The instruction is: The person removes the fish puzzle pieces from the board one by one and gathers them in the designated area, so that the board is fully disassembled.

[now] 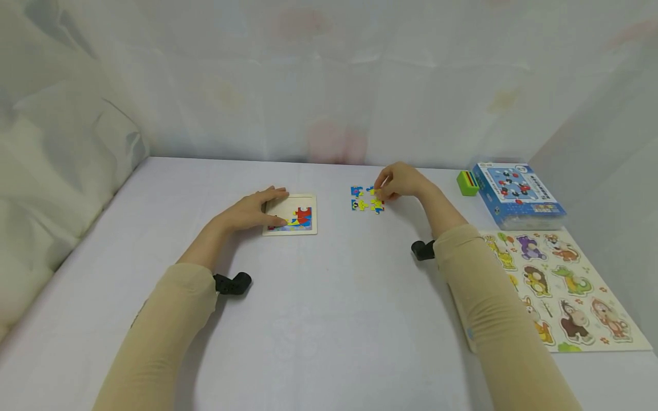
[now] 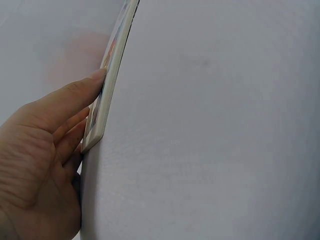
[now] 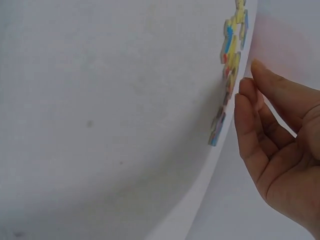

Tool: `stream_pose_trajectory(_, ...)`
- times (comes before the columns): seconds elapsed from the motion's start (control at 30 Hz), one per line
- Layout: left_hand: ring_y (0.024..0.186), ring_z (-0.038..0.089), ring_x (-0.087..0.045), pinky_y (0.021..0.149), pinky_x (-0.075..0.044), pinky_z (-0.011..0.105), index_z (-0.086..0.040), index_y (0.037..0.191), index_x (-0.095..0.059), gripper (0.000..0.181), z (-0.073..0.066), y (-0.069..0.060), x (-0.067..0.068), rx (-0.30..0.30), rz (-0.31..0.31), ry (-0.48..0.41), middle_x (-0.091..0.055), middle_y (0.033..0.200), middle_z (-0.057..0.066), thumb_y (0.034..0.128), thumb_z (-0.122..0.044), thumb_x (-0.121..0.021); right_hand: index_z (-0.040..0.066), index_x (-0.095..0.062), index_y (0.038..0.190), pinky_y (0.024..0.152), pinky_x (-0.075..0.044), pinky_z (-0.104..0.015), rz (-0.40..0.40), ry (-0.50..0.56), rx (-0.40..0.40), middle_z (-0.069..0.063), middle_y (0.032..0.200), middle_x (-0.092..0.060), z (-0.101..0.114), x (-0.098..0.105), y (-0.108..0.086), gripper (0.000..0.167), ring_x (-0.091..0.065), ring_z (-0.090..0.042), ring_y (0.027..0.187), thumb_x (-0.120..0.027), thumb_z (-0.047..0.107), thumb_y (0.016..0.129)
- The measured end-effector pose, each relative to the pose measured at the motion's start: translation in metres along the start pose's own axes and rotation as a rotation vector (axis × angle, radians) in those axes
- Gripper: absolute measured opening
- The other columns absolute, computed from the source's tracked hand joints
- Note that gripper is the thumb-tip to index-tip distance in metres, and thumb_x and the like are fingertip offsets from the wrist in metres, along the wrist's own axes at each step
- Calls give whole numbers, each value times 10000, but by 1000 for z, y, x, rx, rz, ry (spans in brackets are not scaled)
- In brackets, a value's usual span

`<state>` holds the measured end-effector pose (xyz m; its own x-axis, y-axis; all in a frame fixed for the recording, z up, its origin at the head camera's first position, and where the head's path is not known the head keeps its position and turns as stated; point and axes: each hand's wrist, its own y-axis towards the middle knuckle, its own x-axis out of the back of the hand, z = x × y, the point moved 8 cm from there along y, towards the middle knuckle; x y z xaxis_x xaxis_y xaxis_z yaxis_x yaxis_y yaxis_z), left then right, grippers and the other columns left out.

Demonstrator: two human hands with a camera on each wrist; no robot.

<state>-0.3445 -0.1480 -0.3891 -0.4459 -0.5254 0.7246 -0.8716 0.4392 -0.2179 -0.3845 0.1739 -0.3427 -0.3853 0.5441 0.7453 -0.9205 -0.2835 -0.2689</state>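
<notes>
A small square puzzle tray [image 1: 290,200] lies on the table, with several red, yellow and blue pieces set along its lower part. My left hand [image 1: 252,210] rests on its left side, thumb on the lower part and fingers towards the top edge; the left wrist view shows the thumb lying on the tray's rim [image 2: 102,117]. Loose jigsaw pieces [image 1: 362,205] are spread to the right of the tray. My right hand [image 1: 403,181] hovers at their right end, fingers bent loosely. In the right wrist view, nothing shows between its thumb and fingers [image 3: 245,117].
Farther right are a green block with coloured stripes [image 1: 467,183] and a blue boxed set [image 1: 519,191]. A large animal puzzle board [image 1: 591,262] lies nearer, partly beneath the right sleeve. Behind the table hangs a pale curtain [image 1: 247,103].
</notes>
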Motion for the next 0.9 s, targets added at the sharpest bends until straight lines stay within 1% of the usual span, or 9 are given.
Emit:
stream_pose_trajectory(0.17,1579,327,-14,1249,-17,635,-274,1542,-343,834,1,1,0,-1,8,5,-163,1684,-9,834,-460,-742,20,-689,1090,698,-557,-346,-41,6,42,-155,922,-723,14,4,2,209,-618,-218,679,-686,122,909)
stream_pose_trajectory(0.27,1576,346,-11,1250,-21,633,-273,1542,-344,831,1,1,0,-2,9,3,-160,1685,0,835,-461,-739,37,-697,1086,657,-544,-321,-57,9,62,-153,904,-715,22,1,3,206,-611,-213,663,-693,133,905)
stream_pose_trajectory(0.33,1577,339,-16,1254,-18,624,-266,1542,-345,830,0,1,0,-8,8,1,-170,1683,0,836,-455,-739,41,-698,1084,591,-507,-280,-59,2,83,-119,848,-697,29,-2,5,206,-592,-196,644,-694,139,903)
stream_pose_trajectory(0.47,1584,284,-30,1267,-13,594,-250,1542,-348,831,-1,0,0,-16,7,-6,-194,1678,-17,836,-441,-744,58,-696,1079,522,-399,-216,-51,13,114,-32,764,-629,42,-12,7,202,-520,-162,631,-693,146,897)
stream_pose_trajectory(0.5,1584,276,-33,1266,-12,595,-242,1543,-346,834,-2,0,-1,-22,9,-6,-200,1676,-16,838,-437,-744,58,-694,1081,522,-387,-208,-47,22,120,-11,755,-615,45,-15,8,205,-513,-157,637,-694,145,895)
stream_pose_trajectory(0.67,1585,254,-39,1272,-20,580,-254,1540,-352,830,-2,-1,-1,-20,7,-16,-214,1672,-38,834,-444,-746,22,-690,1089,592,-394,-213,-17,70,172,-10,728,-602,64,-30,10,226,-516,-159,653,-696,120,885)
stream_pose_trajectory(0.8,1585,261,-38,1269,-26,588,-255,1538,-356,822,-2,-1,-1,-18,1,-18,-215,1671,-42,837,-437,-745,10,-693,1091,645,-454,-237,4,91,223,0,706,-600,78,-43,12,232,-532,-152,658,-699,114,883)
stream_pose_trajectory(0.9,1583,286,-32,1263,-27,604,-250,1540,-353,820,-3,-1,-1,-16,3,-11,-207,1674,-30,842,-437,-740,16,-694,1090,685,-493,-260,27,95,238,-7,725,-611,85,-53,15,230,-543,-152,669,-705,121,884)
